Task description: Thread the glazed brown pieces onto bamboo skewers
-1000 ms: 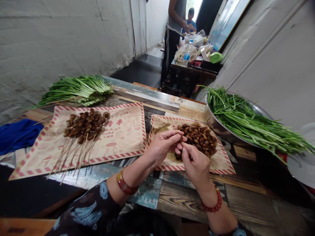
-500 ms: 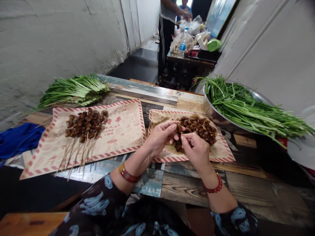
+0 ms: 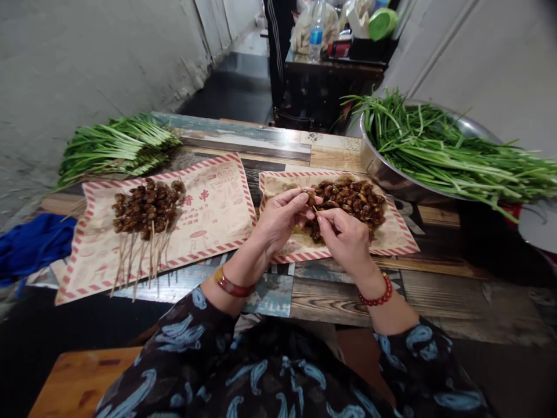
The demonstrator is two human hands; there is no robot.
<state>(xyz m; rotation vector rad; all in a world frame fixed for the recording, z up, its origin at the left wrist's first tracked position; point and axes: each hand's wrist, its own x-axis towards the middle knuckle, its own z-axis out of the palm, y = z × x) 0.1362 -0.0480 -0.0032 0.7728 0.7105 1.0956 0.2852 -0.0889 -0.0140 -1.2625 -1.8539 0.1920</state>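
My left hand [image 3: 281, 217] pinches a glossy brown piece, which looks like a silkworm pupa [image 3: 308, 196], between thumb and fingers. Close beside it, my right hand [image 3: 348, 235] is closed on a thin wooden skewer [image 3: 317, 209], its tip at the piece; most of the skewer is hidden by the fingers. Both hands hover over the near left part of a loose heap of similar brown pupae [image 3: 352, 203] on a red-striped paper sheet [image 3: 395, 238]. To the left, several loaded skewers [image 3: 148, 209] lie together on a second striped paper sheet [image 3: 209, 232], bare sticks towards me.
A metal bowl [image 3: 387, 174] piled with green chives [image 3: 452, 151] stands at the right. Bundled chives [image 3: 117, 145] lie at the back left, near a blue cloth [image 3: 35, 244]. Beyond the table, a person's leg [image 3: 278, 52] and a water bottle [image 3: 316, 35] show.
The view has tipped downward, so the table sits higher and the people behind are mostly cut off. My hands stay together over the heap, the skewer tip still at the piece.
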